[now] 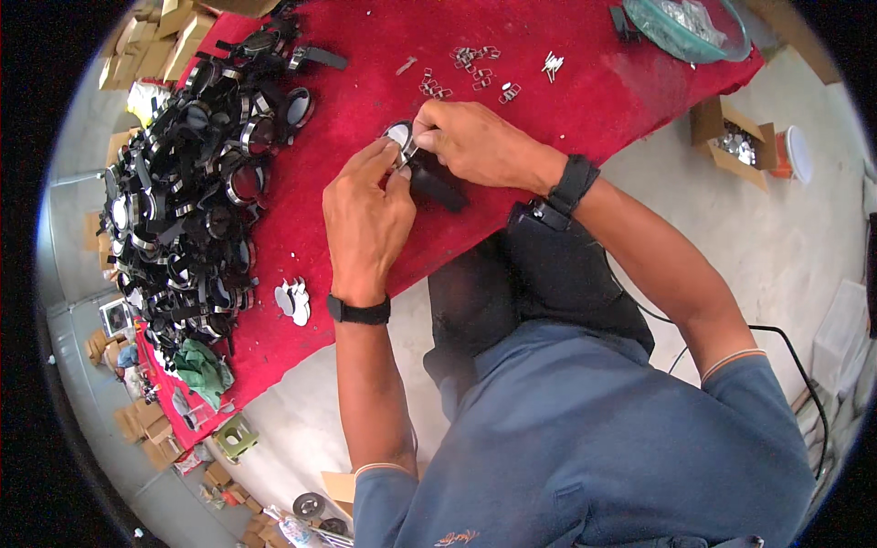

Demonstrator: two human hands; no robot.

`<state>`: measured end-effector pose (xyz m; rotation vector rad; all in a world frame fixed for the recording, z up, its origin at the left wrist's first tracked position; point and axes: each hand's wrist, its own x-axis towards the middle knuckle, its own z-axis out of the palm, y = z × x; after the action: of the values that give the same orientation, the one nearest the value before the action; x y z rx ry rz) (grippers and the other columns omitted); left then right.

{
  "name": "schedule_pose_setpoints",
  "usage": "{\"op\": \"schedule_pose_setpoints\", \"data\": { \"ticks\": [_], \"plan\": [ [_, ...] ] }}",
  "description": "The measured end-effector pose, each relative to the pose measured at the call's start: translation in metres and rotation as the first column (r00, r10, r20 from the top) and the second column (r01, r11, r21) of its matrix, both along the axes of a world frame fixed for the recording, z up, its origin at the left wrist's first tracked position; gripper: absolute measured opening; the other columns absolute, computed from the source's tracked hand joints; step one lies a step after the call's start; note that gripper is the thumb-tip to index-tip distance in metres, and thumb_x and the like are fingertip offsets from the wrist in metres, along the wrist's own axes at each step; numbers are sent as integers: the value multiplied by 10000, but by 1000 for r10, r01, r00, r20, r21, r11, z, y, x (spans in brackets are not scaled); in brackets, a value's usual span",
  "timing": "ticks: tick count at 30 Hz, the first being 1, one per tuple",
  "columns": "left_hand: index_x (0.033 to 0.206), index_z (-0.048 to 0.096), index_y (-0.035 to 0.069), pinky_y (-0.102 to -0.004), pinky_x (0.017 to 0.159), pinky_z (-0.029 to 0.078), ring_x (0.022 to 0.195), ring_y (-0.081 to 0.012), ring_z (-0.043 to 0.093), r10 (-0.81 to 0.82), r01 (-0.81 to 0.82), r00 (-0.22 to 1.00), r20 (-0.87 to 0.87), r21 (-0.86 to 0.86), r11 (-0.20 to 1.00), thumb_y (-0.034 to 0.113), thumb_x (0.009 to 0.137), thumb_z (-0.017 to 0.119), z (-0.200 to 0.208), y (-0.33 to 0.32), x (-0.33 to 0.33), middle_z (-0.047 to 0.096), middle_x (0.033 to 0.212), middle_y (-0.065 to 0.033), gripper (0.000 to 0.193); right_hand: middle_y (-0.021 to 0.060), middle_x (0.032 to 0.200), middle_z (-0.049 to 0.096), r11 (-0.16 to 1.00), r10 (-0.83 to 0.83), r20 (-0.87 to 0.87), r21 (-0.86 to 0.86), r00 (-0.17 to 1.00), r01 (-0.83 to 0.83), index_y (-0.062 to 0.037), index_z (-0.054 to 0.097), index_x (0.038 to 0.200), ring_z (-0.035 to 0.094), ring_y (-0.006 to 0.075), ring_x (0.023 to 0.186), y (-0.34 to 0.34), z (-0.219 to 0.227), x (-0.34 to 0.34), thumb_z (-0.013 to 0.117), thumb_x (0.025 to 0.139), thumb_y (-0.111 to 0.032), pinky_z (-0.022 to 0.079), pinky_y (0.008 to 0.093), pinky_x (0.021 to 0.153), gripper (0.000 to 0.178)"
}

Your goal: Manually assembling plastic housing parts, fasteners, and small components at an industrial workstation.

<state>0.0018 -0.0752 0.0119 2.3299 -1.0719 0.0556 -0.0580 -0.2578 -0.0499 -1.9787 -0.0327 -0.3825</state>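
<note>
Close to the red cloth's front edge, both hands meet at one wristwatch [399, 133] with a pale round face and a black strap [440, 185]. My left hand [370, 210] grips the watch case from the near left, thumb and fingers closed at its rim. From the right, my right hand [470, 142] pinches at the case's edge with curled fingers; whatever lies between those fingertips is hidden. Beyond the hands lie several small metal clasps [466, 59] in a loose group. A few white discs [294, 301] are stacked beside my left wrist.
A large heap of black-strapped watches [196, 196] covers the table's left side. At the far right stands a teal basin [690, 32] with clear plastic bags. Small white sticks [552, 66] lie near the clasps. An open carton [731, 142] sits on the floor at right.
</note>
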Motion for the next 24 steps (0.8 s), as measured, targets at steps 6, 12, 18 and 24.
{"op": "schedule_pose_setpoints", "data": {
  "ticks": [6, 12, 18, 24],
  "plan": [
    [1276, 758, -3, -395, 1063, 563, 1204, -329, 740, 23, -19, 997, -79, 49, 999, 71, 948, 716, -2, 5, 3, 747, 1326, -195, 339, 220, 866, 647, 998, -5, -27, 58, 1000, 6, 15, 585, 998, 652, 411, 843, 4, -1, -7, 599, 1027, -92, 505, 490, 781, 112],
    [1286, 758, 2, -387, 1066, 562, 1230, -302, 731, 29, -26, 997, -67, 50, 998, 51, 944, 723, -4, 7, 3, 747, 1337, -188, 347, 256, 891, 674, 1000, -7, 8, 27, 1000, 7, 22, 605, 976, 679, 479, 942, 5, -3, -7, 634, 1003, -102, 508, 551, 817, 130],
    [1197, 777, -2, -427, 1066, 553, 1232, -388, 713, 67, -71, 991, -113, -29, 997, 34, 897, 729, -9, 4, 0, 748, 1287, -229, 306, 252, 878, 668, 1000, -11, 42, 15, 999, 10, 30, 594, 961, 674, 486, 915, 7, -5, -10, 633, 993, -92, 507, 556, 805, 132],
    [1194, 767, -18, -423, 1036, 563, 1192, -396, 726, 50, -50, 994, -97, 4, 999, 28, 891, 714, -2, 1, 0, 749, 1272, -231, 311, 240, 872, 688, 991, 24, -55, 130, 998, -17, 28, 628, 975, 690, 452, 881, -4, 3, -12, 648, 962, -62, 527, 518, 787, 92]
  ]
}}
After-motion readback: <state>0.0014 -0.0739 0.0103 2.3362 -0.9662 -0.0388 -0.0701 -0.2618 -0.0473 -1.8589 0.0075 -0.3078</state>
